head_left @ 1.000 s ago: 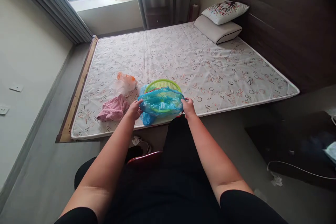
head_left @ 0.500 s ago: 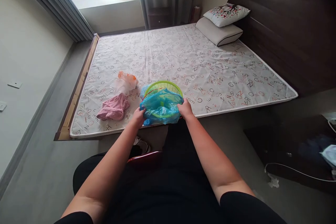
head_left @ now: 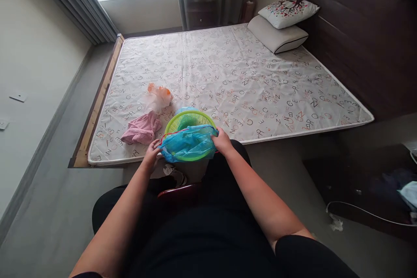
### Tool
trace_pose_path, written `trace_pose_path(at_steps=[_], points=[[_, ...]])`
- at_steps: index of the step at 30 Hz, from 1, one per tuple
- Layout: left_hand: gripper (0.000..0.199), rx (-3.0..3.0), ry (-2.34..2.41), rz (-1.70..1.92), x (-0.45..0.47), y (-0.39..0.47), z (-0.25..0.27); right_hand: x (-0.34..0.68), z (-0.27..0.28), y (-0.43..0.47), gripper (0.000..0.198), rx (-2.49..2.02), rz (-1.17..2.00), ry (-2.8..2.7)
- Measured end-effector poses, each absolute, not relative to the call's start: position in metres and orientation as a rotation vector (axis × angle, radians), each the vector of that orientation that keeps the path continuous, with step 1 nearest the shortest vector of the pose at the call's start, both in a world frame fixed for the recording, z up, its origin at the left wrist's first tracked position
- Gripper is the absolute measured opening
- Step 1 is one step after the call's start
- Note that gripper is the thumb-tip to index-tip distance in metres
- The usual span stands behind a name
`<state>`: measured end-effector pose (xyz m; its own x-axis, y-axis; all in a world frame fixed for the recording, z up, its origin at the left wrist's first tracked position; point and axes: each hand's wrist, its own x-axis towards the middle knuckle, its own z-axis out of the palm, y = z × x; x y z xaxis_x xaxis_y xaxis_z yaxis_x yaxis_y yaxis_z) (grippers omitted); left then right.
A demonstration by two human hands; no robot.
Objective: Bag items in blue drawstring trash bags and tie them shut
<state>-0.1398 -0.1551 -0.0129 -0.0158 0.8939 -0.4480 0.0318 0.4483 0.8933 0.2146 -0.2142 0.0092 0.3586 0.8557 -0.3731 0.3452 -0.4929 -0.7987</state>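
Note:
A green plastic basket (head_left: pixel 174 122) with mesh sides stands at the mattress's near edge, tipped toward me. Over its near side stretches a translucent blue plastic bag (head_left: pixel 190 142) with a red drawstring. My left hand (head_left: pixel 151 154) pinches the bag at its left end, and my right hand (head_left: pixel 223 140) grips the bag's right end beside the basket rim. More blue plastic shows behind the basket. To the left lie a crumpled pink towel (head_left: pixel 142 128) and a clear plastic bag (head_left: pixel 158 97) with orange parts.
The letter-printed mattress (head_left: pixel 228 82) spreads ahead, with two pillows (head_left: pixel 283 26) at the far right by the dark headboard (head_left: pixel 358 30). A wooden bed frame edge (head_left: pixel 97 104) runs along the left. A dark cabinet (head_left: pixel 358 182) with a white cable stands on the right.
The basket and the blue bag have come nearer and tilted toward me. My hands have moved left and farther apart, spreading the bag wider.

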Motion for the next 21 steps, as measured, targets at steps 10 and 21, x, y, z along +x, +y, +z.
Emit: trace_pose_path(at_steps=[10, 21], points=[[0.03, 2.109, 1.575, 0.641, -0.107, -0.133, 0.016, 0.183, 0.021, -0.222, 0.052, -2.038, 1.058, -1.31], [0.027, 1.835, 1.83, 0.495, -0.103, -0.055, 0.035, 0.171, 0.018, -0.228, 0.069, -2.031, 0.988, -1.53]])
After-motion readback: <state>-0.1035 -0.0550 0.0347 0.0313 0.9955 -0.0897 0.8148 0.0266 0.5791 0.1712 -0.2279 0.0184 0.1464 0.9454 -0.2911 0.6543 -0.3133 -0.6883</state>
